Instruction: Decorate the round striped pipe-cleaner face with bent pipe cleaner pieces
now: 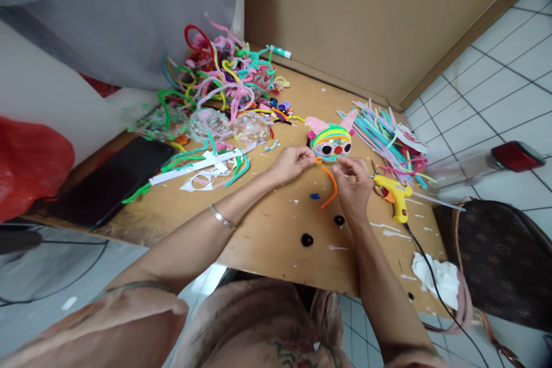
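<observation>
The tips of my left hand [295, 162] are pinched on a small bent piece of orange pipe cleaner [318, 160]. My right hand [354, 179] is close by, its thumb and fingers drawn together; what lies between them, if anything, is hidden. A longer orange pipe cleaner [332, 185] curves beside the right thumb. Just behind both hands sits a craft animal face [331, 139] with pink ears, green, yellow and orange stripes, black eyes and a red nose. In front lie a blue scrap [314, 196] and two black round pieces, one nearer [307, 240] and one farther [339, 220].
A yellow glue gun [397, 195] with a black cord lies right of my right hand. Behind it are straight pipe cleaners [377, 129]. At left are a tangled pipe-cleaner heap [224, 75], clear plastic domes [251, 127], paper strips [196, 167] and a black tablet-like slab [114, 181].
</observation>
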The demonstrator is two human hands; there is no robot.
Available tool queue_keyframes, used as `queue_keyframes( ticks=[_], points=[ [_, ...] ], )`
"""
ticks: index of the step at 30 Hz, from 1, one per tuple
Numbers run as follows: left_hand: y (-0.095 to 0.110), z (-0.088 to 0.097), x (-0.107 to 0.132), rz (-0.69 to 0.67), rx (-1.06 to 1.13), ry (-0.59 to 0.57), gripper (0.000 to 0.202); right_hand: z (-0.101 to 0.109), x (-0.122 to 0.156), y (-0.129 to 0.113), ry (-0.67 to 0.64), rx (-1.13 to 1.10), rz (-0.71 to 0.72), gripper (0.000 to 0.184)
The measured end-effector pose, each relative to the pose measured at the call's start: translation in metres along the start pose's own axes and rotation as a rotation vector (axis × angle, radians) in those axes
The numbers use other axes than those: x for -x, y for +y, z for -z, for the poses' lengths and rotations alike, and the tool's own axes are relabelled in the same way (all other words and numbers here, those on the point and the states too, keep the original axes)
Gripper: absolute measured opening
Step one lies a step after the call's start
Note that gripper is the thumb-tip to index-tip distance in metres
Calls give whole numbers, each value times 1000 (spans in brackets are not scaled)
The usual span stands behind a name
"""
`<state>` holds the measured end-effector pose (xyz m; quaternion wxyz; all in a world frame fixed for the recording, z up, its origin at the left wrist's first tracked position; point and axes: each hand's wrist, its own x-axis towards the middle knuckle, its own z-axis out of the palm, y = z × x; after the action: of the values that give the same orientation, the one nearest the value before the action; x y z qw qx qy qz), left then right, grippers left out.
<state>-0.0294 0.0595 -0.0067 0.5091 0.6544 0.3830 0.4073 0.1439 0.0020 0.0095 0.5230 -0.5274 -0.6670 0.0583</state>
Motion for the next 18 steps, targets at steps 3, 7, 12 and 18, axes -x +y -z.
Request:
queue_keyframes(
  ticks=[3,7,12,18],
  points=[
    [-2,7,-5,-44,-180,68,14,2,-15,-3,-12,95,139,19],
    [-2,11,-11,-83,-297,81,16,-2,-37,-6,-136,274,271,25],
    [-2,11,-18,-122,-357,86,16,-9,-48,1,-276,365,342,35],
    [-5,9,-21,-136,-332,95,17,-12,-43,12,-296,445,344,33]
  ],
)
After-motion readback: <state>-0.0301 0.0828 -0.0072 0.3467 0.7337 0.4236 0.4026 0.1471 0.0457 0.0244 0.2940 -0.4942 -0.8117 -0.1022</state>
